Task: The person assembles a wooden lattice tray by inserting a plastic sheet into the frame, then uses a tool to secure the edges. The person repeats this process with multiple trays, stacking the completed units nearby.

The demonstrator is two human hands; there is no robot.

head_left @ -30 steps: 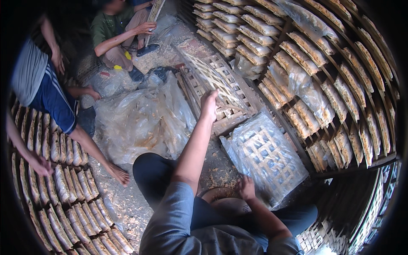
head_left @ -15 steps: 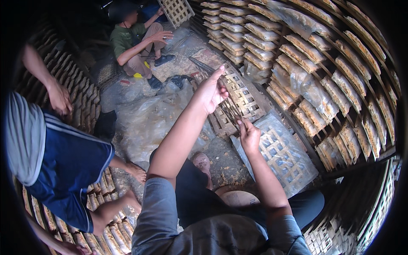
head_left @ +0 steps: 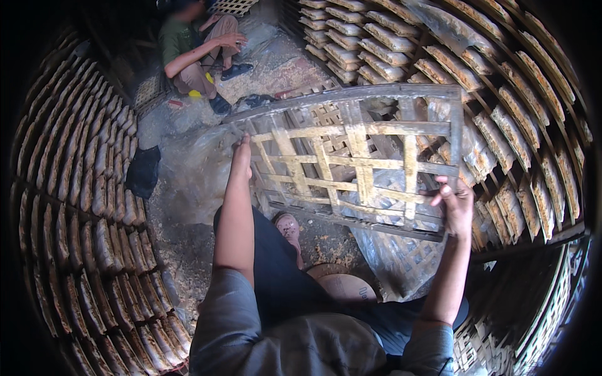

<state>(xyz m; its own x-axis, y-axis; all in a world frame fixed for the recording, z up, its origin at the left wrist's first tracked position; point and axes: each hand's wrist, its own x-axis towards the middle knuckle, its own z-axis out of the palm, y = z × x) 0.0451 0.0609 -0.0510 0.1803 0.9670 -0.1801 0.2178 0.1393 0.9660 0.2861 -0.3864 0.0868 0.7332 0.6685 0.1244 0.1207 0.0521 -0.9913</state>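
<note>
A rectangular woven bamboo lattice tray (head_left: 360, 150) is raised before me, tilted, with greyed wooden edges. My left hand (head_left: 242, 153) grips its left end; most of those fingers are hidden behind the frame. At the right end, my right hand (head_left: 458, 202) holds the edge between thumb and fingers. Through the gaps another lattice (head_left: 327, 114) shows on the floor beyond. Below the right part of the raised tray lies a clear plastic sheet (head_left: 389, 272) over a further lattice.
Racks of filled trays rise at the right (head_left: 514, 125) and left (head_left: 81, 188). A seated co-worker (head_left: 182, 56) is at the far left, near another lattice (head_left: 232, 6). Crumpled plastic (head_left: 194, 169) covers the floor, and a dark cloth (head_left: 143, 172) lies by the left rack.
Both my hands have moved apart and now hold a lattice tray up. The person in blue shorts at the left has left the view. The co-worker's lattice is lower.
</note>
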